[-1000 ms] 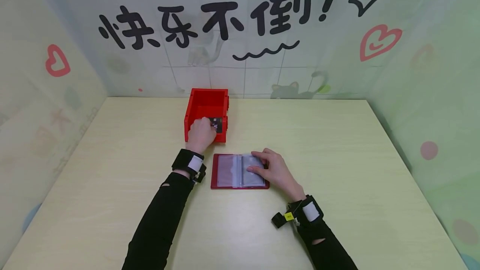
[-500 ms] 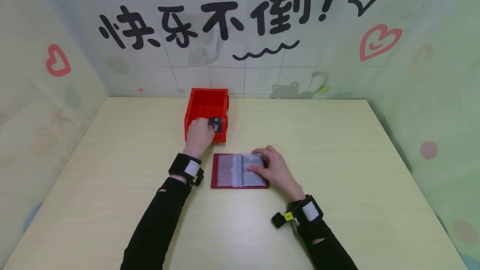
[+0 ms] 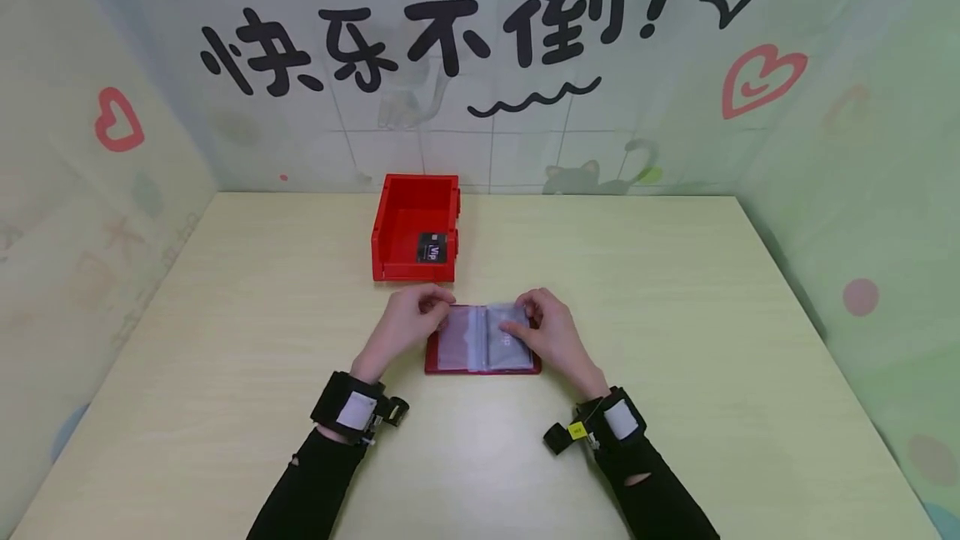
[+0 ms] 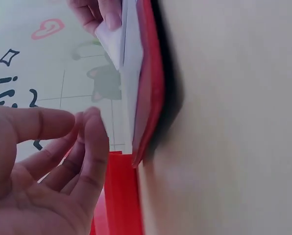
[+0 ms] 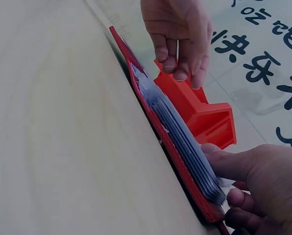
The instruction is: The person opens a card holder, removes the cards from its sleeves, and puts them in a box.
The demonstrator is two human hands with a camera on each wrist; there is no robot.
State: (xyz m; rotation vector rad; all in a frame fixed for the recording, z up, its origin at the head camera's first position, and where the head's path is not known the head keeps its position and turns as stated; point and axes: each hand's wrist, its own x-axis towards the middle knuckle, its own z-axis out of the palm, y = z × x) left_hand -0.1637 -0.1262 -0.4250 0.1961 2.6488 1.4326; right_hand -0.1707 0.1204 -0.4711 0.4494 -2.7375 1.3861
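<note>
Red card holder [image 3: 482,340] lies open on the bench [image 3: 675,373]. Right hand [image 3: 551,336] presses a sleeve flat; left hand [image 3: 408,325], fingers loosely curled, hovers empty. Sleeve best held taut, pages steadied.

Both forearms, clad in black sleeves with black-and-white wrist straps, are stretched forward and angled inward, so that the two hands are brought close together. The left hand [image 3: 405,325] is held with fingers loosely curled and nothing in its grip. The right hand [image 3: 551,338] is laid palm down, its fingers pressed flat.
</note>
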